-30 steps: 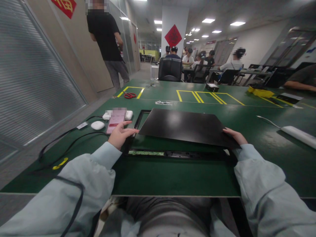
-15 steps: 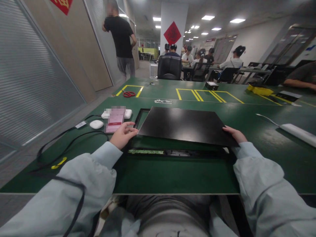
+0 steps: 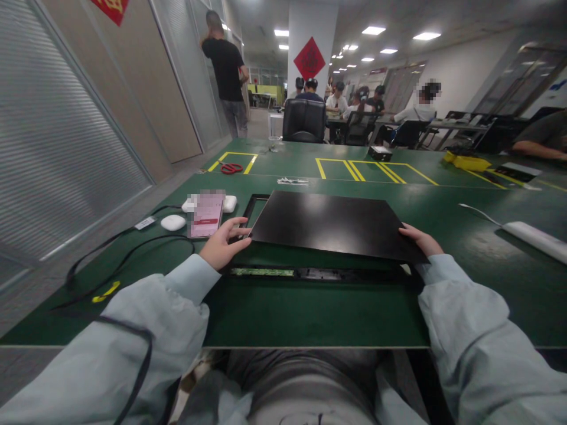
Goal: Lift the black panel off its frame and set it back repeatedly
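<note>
Between my hands a flat black panel, which looks like a screen panel, is held slightly tilted above a black frame. My left hand grips the panel's left edge with thumb and fingers. At the opposite side my right hand holds the right edge, its thumb on top and the other fingers hidden below. Along the frame's near bar lies a narrow green circuit board. Much of the frame is covered by the panel.
Left of the frame lie a pink-screened phone, a white oval case and a black cable. Red-handled scissors rest farther back. A white power strip is at right. Several people sit beyond the green table.
My left hand has shifted slightly right along with the panel's left edge. The right hand stays almost still. A person in black walks farther off in the background.
</note>
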Motion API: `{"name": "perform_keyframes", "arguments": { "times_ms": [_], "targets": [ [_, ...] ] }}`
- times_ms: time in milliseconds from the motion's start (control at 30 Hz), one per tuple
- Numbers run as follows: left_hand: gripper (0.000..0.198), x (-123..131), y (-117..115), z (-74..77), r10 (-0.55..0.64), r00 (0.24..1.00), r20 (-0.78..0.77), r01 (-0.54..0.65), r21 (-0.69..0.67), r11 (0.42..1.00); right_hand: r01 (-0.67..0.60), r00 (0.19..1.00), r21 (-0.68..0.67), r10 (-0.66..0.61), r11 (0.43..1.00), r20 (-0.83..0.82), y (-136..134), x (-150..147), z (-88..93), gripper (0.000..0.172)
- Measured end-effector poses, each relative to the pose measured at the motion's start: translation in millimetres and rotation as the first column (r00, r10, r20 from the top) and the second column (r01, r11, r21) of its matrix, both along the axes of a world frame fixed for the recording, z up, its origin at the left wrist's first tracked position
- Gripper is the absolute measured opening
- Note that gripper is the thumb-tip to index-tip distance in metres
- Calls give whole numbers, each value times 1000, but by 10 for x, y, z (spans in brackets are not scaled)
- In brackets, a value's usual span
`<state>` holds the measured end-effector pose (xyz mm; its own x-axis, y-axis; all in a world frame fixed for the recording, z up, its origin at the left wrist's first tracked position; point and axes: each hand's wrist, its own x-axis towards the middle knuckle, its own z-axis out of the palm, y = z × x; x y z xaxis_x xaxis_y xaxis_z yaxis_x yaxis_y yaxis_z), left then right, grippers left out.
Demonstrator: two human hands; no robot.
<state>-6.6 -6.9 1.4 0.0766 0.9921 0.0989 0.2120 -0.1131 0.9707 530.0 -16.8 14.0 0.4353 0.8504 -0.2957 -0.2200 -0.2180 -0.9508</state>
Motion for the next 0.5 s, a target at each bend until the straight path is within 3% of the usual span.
{"name": "perform_keyframes", "arguments": {
  "times_ms": [333, 500],
  "targets": [
    [72, 45, -42, 46, 153, 946, 286, -136, -76, 988, 53, 998, -115, -51, 992, 24, -100, -130, 105, 35],
    [59, 29, -25, 63, 209, 927, 312, -172, -142, 975, 31, 999, -144, -34, 989, -17, -133, -182, 123, 33]
  ]
}}
